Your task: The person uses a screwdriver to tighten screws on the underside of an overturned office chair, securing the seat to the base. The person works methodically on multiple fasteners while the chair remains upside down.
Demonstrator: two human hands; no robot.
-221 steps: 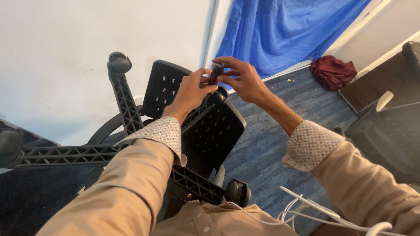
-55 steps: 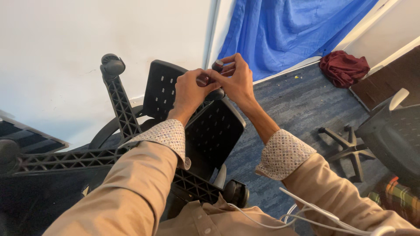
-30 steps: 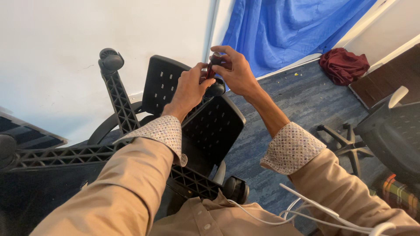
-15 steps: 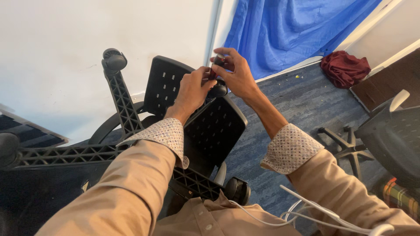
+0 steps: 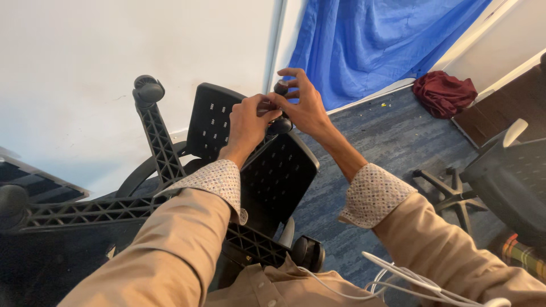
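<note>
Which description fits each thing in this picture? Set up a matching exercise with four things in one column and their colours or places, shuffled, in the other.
Things:
1. curtain
2. bundle of cloth
3. cable
4. small castor wheel

Descriptions:
A. dark red, on the carpet by the wall
B. white, trailing across the person's lap
C. blue, hanging behind the hands
D. black, held at the fingertips of the right hand, with the left hand beside it

Pairs: 1-C, 2-A, 3-B, 4-D
</note>
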